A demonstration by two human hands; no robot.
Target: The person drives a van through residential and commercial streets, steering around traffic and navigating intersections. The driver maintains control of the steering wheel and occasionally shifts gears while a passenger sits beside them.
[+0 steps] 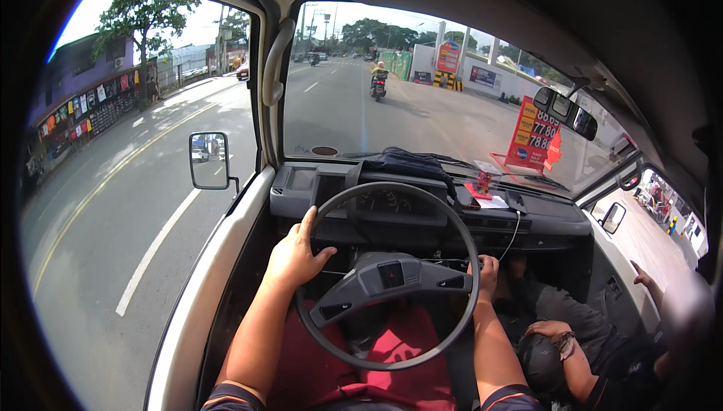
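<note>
A large dark grey steering wheel (388, 366) stands in front of me, with a triangular hub pad (391, 275) at its centre. My left hand (298, 254) is on the left side of its rim, one finger lying up along the rim and the thumb pointing inward. On the right side, my right hand (488, 277) has its fingers curled at the rim, close to a thin stalk behind the wheel. Its fingertips are partly hidden by the rim. Behind the wheel's upper part shows the instrument cluster (380, 201).
On the dashboard (489, 223) lie a dark cloth (407, 162), a white paper and a cable. A passenger (595, 343) sits at right, one hand on a dark cap. Outside, a motorcycle rider (379, 79) is ahead; a red price sign (523, 136) stands at the right roadside. A side mirror (209, 160) is at left.
</note>
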